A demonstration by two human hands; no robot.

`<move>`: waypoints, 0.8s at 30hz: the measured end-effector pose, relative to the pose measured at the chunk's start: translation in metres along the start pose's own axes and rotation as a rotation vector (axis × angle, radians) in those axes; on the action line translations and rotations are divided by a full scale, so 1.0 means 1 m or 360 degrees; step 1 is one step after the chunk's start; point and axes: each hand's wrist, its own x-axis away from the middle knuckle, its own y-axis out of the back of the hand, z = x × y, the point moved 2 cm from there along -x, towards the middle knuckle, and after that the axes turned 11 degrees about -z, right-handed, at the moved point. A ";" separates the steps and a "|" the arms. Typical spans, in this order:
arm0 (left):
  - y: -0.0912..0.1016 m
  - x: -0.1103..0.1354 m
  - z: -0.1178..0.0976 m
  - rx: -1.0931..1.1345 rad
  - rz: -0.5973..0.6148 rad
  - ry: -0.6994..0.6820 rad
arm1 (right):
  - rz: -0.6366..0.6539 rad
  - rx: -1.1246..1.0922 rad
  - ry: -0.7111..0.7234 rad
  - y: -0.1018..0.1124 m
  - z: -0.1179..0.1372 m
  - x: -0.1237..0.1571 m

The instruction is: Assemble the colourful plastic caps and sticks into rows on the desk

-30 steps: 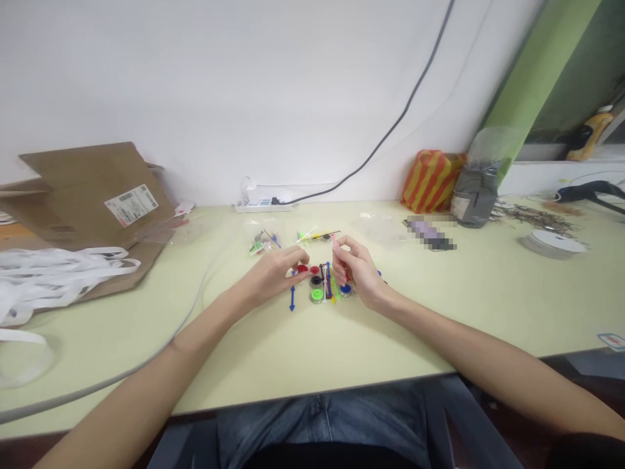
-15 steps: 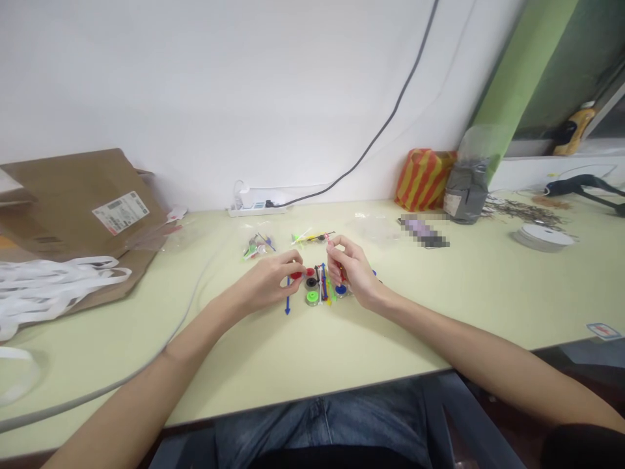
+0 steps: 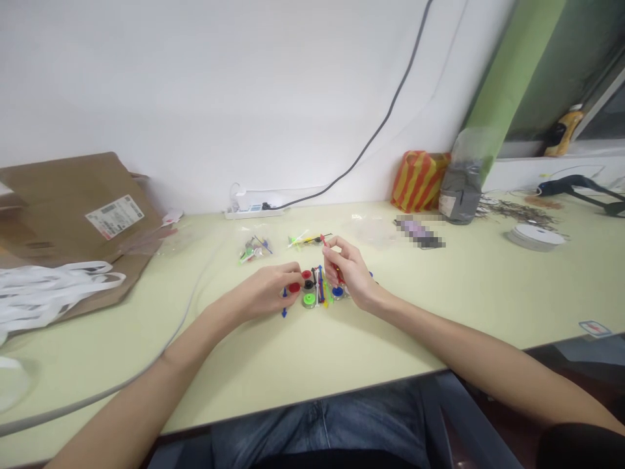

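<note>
The surface [image 3: 342, 365] is pale yellow-green and meets a white wall at its rear edge. An open cardboard box [image 3: 58, 189] with a printed label stands at the left, with a heap of white straps [image 3: 49, 293] in front of it. A left hand [image 3: 271, 286] and a right hand [image 3: 352, 272] work near the middle. A red-and-yellow striped bag [image 3: 417, 182] stands at the right rear, just beside a grey bag [image 3: 459, 194]; a white reel [image 3: 536, 236] lies flat farther right. A clear packet of small parts [image 3: 254, 247] lies beyond the left hand.

Left hand: thumb and forefinger curve around a red disc [image 3: 294, 287]; whether they grip it cannot be determined. A second red disc [image 3: 306, 275], a black disc [image 3: 308, 284] and a green disc [image 3: 309, 299] form a column just to the right of these fingers. A blue disc [image 3: 337, 292] lies below the right hand.

Right hand: thumb and forefinger pinch a red arrow-tipped rod [image 3: 323, 240], its tip projecting above the fingertips. Between the hands lie a white rod [image 3: 318, 296] and rods of other colours. A blue double-arrow rod [image 3: 284, 312] lies at the left thumb, partly hidden by it.
</note>
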 end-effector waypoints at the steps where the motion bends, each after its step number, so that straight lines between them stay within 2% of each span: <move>1: 0.000 0.000 0.000 -0.0014 0.0001 0.0005 | 0.0001 -0.0002 0.0001 0.000 0.000 0.000; 12: -0.003 -0.002 0.003 -0.0193 -0.0033 -0.0056 | 0.0032 0.0045 0.0003 0.000 -0.004 0.000; 17: -0.002 -0.002 0.002 -0.0093 -0.0072 -0.0044 | 0.0045 0.0078 0.0015 -0.001 -0.003 0.002; 24: -0.002 -0.001 0.003 -0.0072 -0.0029 -0.0021 | 0.0058 0.0083 0.0028 -0.001 -0.003 0.002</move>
